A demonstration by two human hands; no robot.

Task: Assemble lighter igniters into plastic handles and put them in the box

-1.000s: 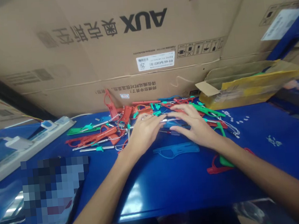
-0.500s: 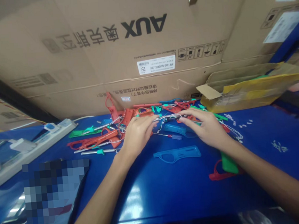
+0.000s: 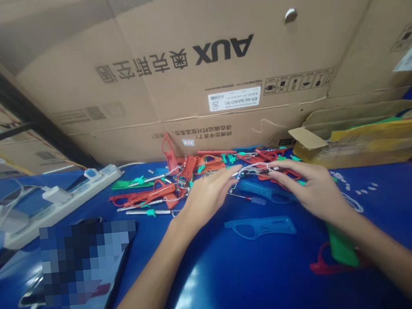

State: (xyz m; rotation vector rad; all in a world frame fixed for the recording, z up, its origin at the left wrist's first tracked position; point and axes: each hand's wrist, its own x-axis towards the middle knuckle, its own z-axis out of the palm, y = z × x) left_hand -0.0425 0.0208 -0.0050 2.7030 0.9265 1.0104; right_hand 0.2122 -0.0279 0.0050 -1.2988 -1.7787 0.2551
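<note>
My left hand point(image 3: 209, 195) and my right hand point(image 3: 313, 188) meet over a pile of red, green and blue plastic handles point(image 3: 192, 167) on a blue table point(image 3: 238, 276). The fingertips of both hands pinch the ends of a thin white wire point(image 3: 252, 168) with a small dark red part on it, held just above the pile. A blue handle piece point(image 3: 265, 191) lies under the wire. Another blue handle point(image 3: 259, 227) lies flat nearer to me, between my forearms. A green handle point(image 3: 342, 249) and a red loop point(image 3: 318, 266) lie partly under my right forearm.
A big AUX cardboard box point(image 3: 221, 76) walls off the back. An open carton with yellow lining point(image 3: 366, 135) stands back right, small white bits point(image 3: 360, 190) in front of it. A white power strip point(image 3: 69, 197) and a blurred-out phone point(image 3: 82, 271) lie at left. Metal rods point(image 3: 142, 212) lie beside red handles.
Both hands have drawn back slightly from lying flat over the pile and now pinch the white wire between them. The camera has shifted, so everything sits lower and further right.
</note>
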